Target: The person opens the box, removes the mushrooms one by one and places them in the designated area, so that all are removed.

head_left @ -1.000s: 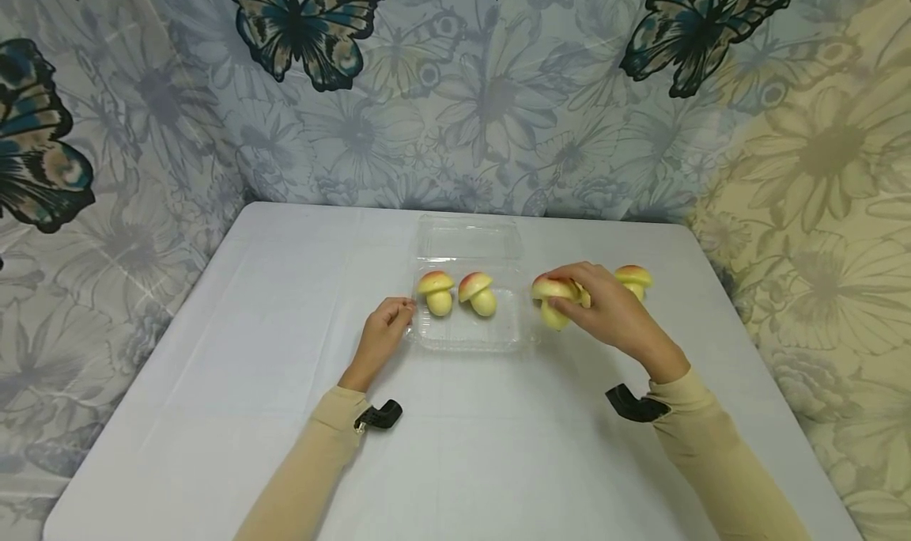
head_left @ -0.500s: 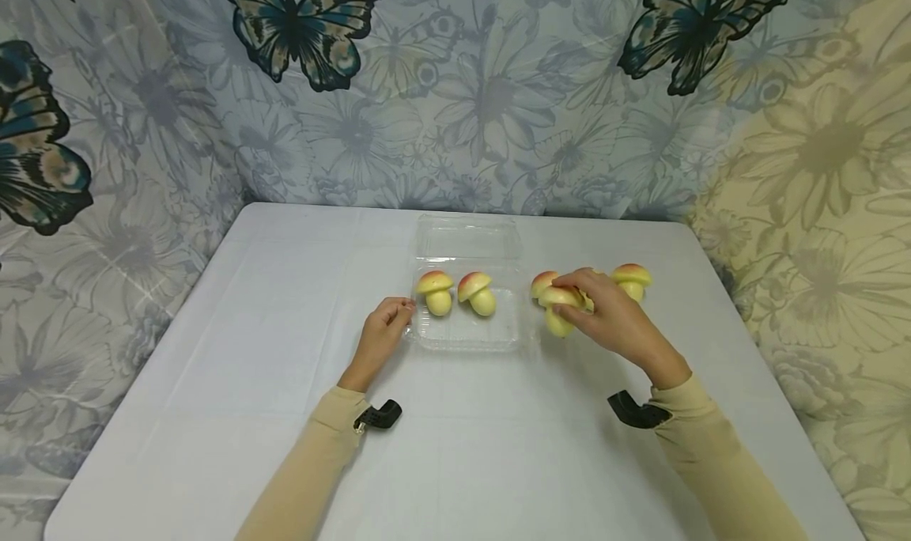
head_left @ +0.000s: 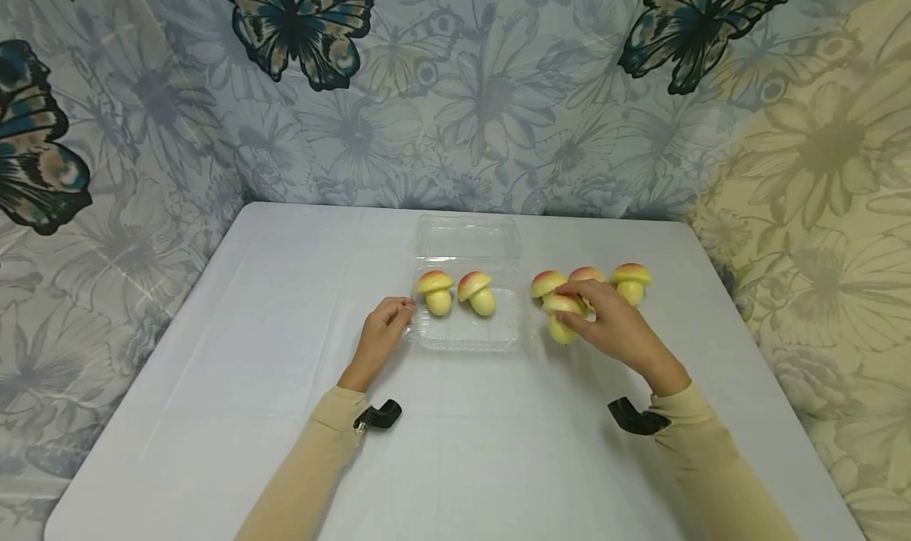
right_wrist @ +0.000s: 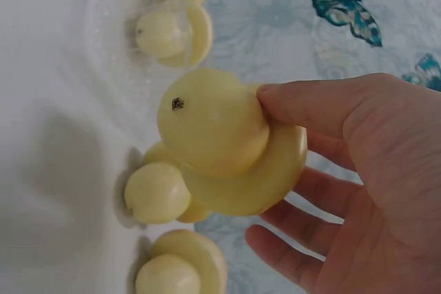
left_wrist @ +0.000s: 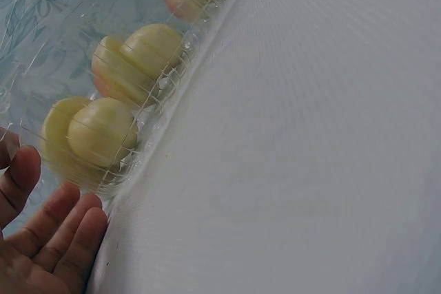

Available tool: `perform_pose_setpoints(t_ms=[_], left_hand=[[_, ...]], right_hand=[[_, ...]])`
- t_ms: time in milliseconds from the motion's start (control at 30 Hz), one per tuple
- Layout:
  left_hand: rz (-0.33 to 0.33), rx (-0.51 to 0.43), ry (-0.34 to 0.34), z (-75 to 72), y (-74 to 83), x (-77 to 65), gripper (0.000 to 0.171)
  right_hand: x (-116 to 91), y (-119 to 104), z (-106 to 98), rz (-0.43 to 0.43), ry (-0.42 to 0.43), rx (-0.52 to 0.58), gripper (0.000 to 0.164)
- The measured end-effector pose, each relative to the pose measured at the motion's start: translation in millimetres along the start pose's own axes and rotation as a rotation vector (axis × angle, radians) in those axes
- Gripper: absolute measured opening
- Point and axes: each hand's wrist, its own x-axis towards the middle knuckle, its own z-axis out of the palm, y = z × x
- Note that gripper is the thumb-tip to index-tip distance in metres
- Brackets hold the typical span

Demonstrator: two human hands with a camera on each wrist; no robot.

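Observation:
My right hand [head_left: 612,319] pinches a yellow toy mushroom [right_wrist: 213,125] between thumb and fingers, by its cap. The mushroom's round stem end, with a small dark mark, faces the right wrist camera. Behind it in the head view stand more toy mushrooms, one at the left [head_left: 546,281], one partly hidden by my fingers [head_left: 587,274] and one at the right [head_left: 631,282]. My left hand [head_left: 384,331] pinches the left edge of a clear plastic container [head_left: 470,337]. Inside that container lie two mushrooms, a left one [head_left: 436,292] and a right one [head_left: 478,293].
The container's hinged lid [head_left: 468,239] lies folded back toward the rear of the white-covered table [head_left: 455,462]. Butterfly-patterned cloth [head_left: 491,106] hangs behind the table and along its sides.
My right hand has moved the held mushroom a little nearer and to the right, uncovering the mushrooms behind it. My left hand and the container have stayed in place.

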Motion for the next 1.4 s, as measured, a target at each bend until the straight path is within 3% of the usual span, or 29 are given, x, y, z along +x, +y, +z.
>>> perform_pose_setpoints(t_ms=[333,700,1200,1400], left_hand=[[0.021,-0.010,0.007,-2.2,-0.3,-2.0,0.031],[-0.002,-0.009,-0.006,-1.0,-0.3,-1.3,0.034],[0.035,-0.035,0.008,-3.2,0.2,-1.5,0.031],[0.017,-0.035,-0.002,-3.1,-0.5,-0.3,0.032]], right_hand=[[-6,7,8,0.017,-0.006,-0.027,0.036],[-7,11,14,0.053,-0.039,-0.003,0.038],[-10,13,20,0.069,-0.039,-0.019,0.037],[-10,14,22,0.087,-0.049,-0.020,0.037]])
